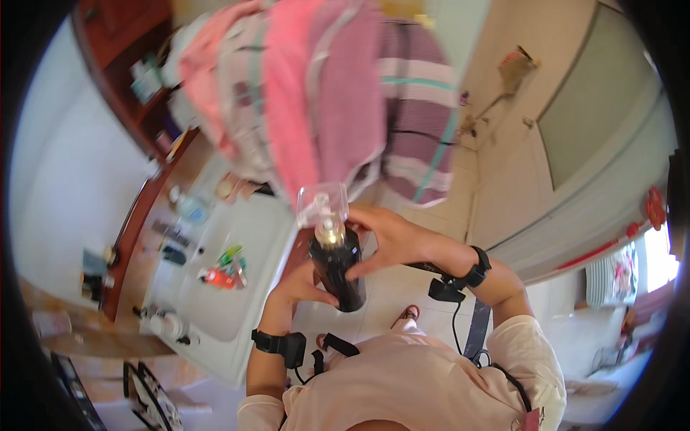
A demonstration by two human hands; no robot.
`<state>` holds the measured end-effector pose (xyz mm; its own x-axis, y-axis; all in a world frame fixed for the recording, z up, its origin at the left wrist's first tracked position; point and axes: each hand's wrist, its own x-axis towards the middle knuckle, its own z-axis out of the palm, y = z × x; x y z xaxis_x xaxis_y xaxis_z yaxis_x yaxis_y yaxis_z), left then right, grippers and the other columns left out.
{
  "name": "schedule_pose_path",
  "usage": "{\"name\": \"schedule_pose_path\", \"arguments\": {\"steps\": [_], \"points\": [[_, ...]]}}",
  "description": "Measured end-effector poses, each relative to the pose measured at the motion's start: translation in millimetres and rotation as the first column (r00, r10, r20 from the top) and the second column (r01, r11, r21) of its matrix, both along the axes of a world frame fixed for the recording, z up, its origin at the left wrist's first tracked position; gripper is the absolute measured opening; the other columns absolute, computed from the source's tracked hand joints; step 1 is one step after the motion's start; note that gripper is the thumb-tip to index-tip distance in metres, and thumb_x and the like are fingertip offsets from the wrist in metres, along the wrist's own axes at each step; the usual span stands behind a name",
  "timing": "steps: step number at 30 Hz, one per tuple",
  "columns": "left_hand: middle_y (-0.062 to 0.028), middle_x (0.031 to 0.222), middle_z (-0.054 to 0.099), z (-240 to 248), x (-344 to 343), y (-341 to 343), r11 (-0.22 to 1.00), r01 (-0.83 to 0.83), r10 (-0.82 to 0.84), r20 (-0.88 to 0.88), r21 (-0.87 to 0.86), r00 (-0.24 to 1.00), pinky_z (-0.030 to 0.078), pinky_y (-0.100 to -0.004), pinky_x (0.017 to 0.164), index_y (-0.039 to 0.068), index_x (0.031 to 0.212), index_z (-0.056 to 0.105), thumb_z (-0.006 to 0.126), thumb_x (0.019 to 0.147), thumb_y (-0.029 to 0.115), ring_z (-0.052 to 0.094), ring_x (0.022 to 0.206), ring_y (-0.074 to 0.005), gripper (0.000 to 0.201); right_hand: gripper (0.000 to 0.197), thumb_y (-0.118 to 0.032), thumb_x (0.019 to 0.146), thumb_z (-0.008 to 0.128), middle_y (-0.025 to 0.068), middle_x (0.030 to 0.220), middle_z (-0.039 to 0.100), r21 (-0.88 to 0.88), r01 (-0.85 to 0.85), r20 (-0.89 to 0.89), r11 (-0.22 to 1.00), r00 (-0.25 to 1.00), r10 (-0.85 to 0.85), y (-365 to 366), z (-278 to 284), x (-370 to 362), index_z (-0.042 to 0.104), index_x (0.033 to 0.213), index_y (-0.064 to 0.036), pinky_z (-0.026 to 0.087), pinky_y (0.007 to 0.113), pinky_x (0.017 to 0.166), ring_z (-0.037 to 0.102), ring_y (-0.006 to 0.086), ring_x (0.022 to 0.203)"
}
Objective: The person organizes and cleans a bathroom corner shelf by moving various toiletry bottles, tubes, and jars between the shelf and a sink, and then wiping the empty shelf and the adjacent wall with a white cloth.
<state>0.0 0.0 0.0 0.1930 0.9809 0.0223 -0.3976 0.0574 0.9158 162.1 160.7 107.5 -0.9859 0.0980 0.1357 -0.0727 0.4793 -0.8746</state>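
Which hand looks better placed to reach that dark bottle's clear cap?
Probably the right hand: it sits higher, close to the clear cap, while the left hand is lower, around the dark bottle.

Daylight reads brightest at the window by the right rim, where glare burns out to white and a bluish-violet haze tints the lower edge. Blur smears the hanging towels, while the dark bottle shows little surface detail in its deep tone. Fisheye distortion curves the outer edges into a black, rounded border.
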Motion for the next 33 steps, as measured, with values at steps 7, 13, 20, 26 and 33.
{"name": "schedule_pose_path", "arguments": {"steps": [7, 13, 20, 26, 33], "points": [[-0.0050, 0.121, 0.058, 22, 154, 186, 0.959, 0.274, -0.249, -0.244, 0.076, 0.937, 0.043, -0.0321, 0.098, 0.001, 0.130, 0.045, 0.086, 0.057, -0.003, 0.055, 0.110, -0.0125, 0.084, 0.077, -0.016, 0.064, 0.085, 0.0104, 0.122, 0.058, 0.086, 0.253, -0.093, 0.964, 0.965, -0.245, 125, 9, 204, 0.047, 0.131, -0.0060, 0.042, 0.036, 0.097, 0.054, 0.0258, 0.116], [-0.0055, 0.126, 0.053, -4, 245, 354, 0.818, 0.575, -0.564, -0.190, 0.001, 0.803, 0.036, -0.0326, 0.105, 0.001, 0.134, 0.040, 0.082, 0.063, -0.003, 0.050, 0.118, -0.0153, 0.083, 0.077, -0.004, 0.065, 0.084, 0.0062, 0.124, 0.056, -0.267, 0.465, -0.024, 0.844, 0.873, -0.488, 233, -31, 318, 0.046, 0.131, -0.0023, 0.037, 0.035, 0.105, 0.052, 0.0180, 0.118], [-0.0098, 0.131, 0.049, -42, 313, 497, 0.914, 0.382, -0.351, -0.200, 0.141, 0.915, 0.037, -0.0334, 0.104, 0.000, 0.137, 0.036, 0.082, 0.066, 0.005, 0.049, 0.121, -0.0198, 0.085, 0.062, -0.009, 0.069, 0.083, 0.0067, 0.109, 0.061, -0.350, 0.725, -0.095, 0.593, 0.603, -0.792, 367, -73, 363, 0.049, 0.121, -0.0030, 0.048, 0.032, 0.089, 0.059, 0.0151, 0.101], [-0.0083, 0.116, 0.058, -58, 312, 609, 0.979, 0.203, -0.199, -0.314, -0.022, 0.928, 0.045, -0.0312, 0.093, 0.000, 0.129, 0.043, 0.083, 0.066, 0.008, 0.057, 0.107, -0.0178, 0.076, 0.055, -0.021, 0.078, 0.076, 0.0054, 0.107, 0.061, -0.376, 0.794, 0.027, 0.477, 0.524, -0.851, 497, -113, 346, 0.050, 0.123, -0.0026, 0.044, 0.030, 0.090, 0.056, 0.0141, 0.103], [-0.0051, 0.107, 0.060, -63, 270, 761, 0.989, 0.146, -0.143, -0.233, -0.005, 0.962, 0.049, -0.0286, 0.085, 0.002, 0.122, 0.049, 0.084, 0.065, 0.007, 0.060, 0.097, -0.0141, 0.067, 0.061, -0.017, 0.079, 0.074, 0.0085, 0.119, 0.057, -0.419, 0.751, 0.032, 0.511, 0.574, -0.818, 645, -117, 328, 0.045, 0.131, -0.0023, 0.045, 0.033, 0.094, 0.055, 0.0181, 0.109]]}}
